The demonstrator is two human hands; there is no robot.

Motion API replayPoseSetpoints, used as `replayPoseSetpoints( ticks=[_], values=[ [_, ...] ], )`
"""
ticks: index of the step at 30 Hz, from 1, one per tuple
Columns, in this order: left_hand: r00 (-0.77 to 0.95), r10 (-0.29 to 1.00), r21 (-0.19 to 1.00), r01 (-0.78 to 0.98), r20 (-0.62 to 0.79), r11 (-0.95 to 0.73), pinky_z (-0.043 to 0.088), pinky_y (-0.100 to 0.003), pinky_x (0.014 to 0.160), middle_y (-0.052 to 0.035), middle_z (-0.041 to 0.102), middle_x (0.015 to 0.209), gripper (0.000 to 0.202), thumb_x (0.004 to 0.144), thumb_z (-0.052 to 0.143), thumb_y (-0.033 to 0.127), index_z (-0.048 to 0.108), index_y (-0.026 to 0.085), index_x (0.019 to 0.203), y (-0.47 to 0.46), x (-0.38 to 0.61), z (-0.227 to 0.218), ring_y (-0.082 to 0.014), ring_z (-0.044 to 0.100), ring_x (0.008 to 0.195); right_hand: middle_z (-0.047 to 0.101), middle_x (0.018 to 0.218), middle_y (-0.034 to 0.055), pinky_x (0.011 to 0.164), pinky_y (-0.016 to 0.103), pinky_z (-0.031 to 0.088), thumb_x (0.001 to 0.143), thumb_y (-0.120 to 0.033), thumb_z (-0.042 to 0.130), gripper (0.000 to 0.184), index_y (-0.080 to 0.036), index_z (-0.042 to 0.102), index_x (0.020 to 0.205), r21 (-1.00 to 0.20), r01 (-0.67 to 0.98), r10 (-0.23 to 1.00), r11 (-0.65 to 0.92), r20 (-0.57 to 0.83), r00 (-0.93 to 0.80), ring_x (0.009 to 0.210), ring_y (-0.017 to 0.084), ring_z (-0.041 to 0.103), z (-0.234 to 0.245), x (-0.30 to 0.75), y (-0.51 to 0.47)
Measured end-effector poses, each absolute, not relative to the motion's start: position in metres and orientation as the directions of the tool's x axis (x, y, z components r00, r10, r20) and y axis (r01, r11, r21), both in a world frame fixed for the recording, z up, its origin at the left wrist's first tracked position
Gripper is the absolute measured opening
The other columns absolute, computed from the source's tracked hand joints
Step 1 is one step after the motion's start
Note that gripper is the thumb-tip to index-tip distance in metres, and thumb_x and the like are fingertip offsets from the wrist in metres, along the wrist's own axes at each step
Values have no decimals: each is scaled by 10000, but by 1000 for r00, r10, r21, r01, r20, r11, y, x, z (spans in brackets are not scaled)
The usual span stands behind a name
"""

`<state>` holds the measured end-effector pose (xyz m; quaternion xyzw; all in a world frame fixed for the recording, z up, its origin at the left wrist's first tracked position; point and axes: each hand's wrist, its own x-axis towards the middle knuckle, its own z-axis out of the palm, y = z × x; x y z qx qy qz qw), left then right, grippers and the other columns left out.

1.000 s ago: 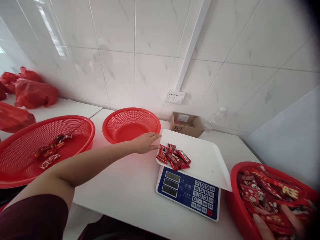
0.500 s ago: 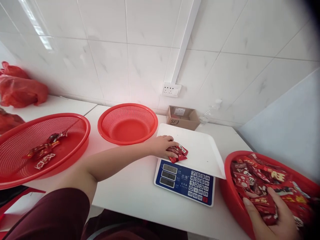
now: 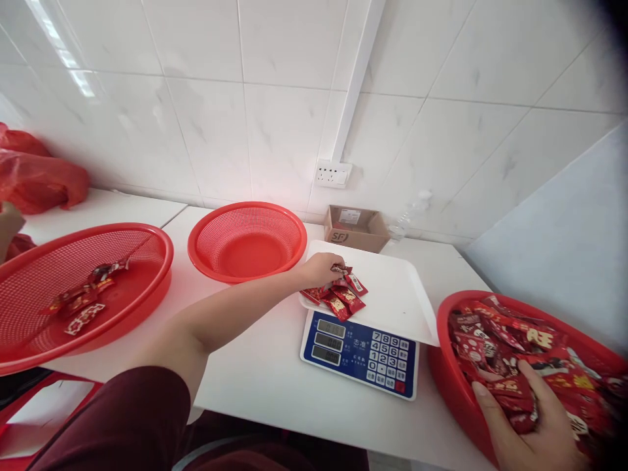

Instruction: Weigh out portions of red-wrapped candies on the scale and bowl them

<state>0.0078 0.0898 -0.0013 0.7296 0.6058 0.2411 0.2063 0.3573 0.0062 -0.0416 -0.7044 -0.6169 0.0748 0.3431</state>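
My left hand (image 3: 322, 269) is over the left part of the white scale pan (image 3: 387, 288). Its fingers are closed on a small dark red snack packet (image 3: 339, 269). Several red snack packets (image 3: 346, 299) lie loosely on the pan under and beside that hand. Below the pan, the blue panel of the digital scale (image 3: 360, 353) shows its displays and keys. At lower right, my right hand (image 3: 534, 425) reaches into a red plastic basket (image 3: 444, 327) heaped with red snack packets. Thumb and fingers are curled round a few red packets (image 3: 513, 396) there.
Behind the scale stand a small cardboard box (image 3: 357, 229) and a clear plastic bottle (image 3: 409, 216). Another red basket (image 3: 248, 252) stands left of the pan. A larger basket (image 3: 167, 261) farther left holds several packets. Another person's hand (image 3: 8, 226) shows at the left edge by red bags (image 3: 44, 176).
My left hand has drawn up and back from the packets, uncovering several on the pan. The right hand has hardly moved. Another person's hand has appeared at the left edge.
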Motion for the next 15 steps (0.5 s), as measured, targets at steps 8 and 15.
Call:
replayPoseSetpoints(
  ticks=[8, 15],
  values=[
    [-69, 973, 633, 769, 221, -90, 483, -249, 746, -43, 691, 937, 228, 862, 503, 230, 627, 156, 1040, 93, -9, 16, -165, 628, 855, 547, 1309, 89, 943, 515, 460, 755, -651, 535, 746, -321, 396, 1409, -589, 808, 926, -9, 300, 229, 1114, 366, 559, -36, 355, 4],
    [-178, 954, 535, 844, 243, 22, 472, -302, 816, -67, 677, 989, 242, 885, 447, 232, 622, 167, 1038, 68, -75, 40, -206, 618, 919, 535, 1332, 62, 976, 495, 444, 736, -643, 552, 729, -334, 427, 1384, -609, 793, 912, 22, 337, 234, 1141, 352, 547, -46, 358, 8]
  ],
)
